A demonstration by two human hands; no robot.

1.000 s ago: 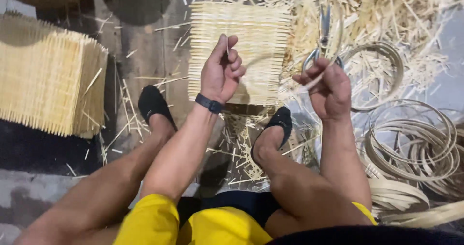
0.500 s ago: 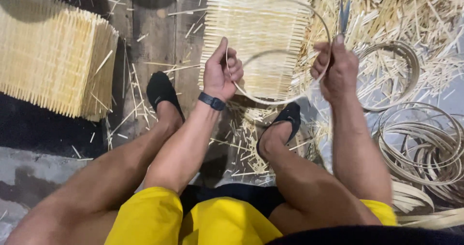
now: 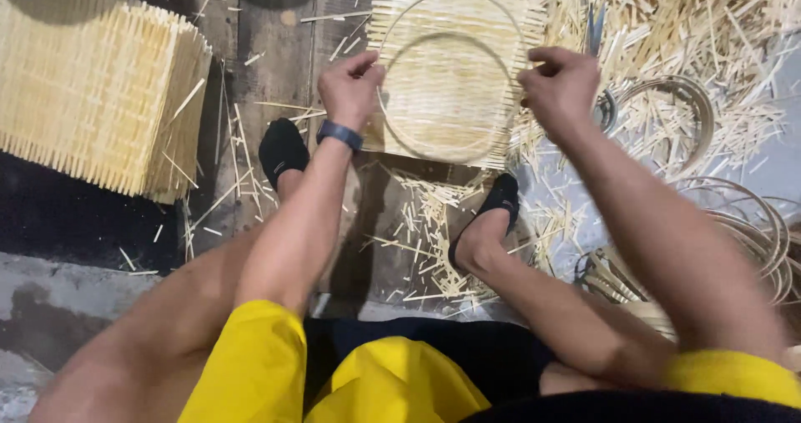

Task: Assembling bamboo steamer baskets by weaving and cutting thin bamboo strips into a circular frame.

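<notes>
Left hand (image 3: 350,85) and right hand (image 3: 561,85), both pinched shut on a bamboo hoop (image 3: 446,98) above the woven mat (image 3: 455,6) (even tension likely keeps the curve round).

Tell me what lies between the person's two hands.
In the head view, a thin bent bamboo strip loop spans from the left hand to the right hand, above a square woven bamboo mat on the floor.

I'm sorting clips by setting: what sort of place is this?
Probably a floor-level bamboo-weaving workshop. A tall stack of square woven bamboo mats stands on the worn plank floor, pale bamboo offcuts lie scattered, and coiled bamboo strip hoops lie alongside.
</notes>
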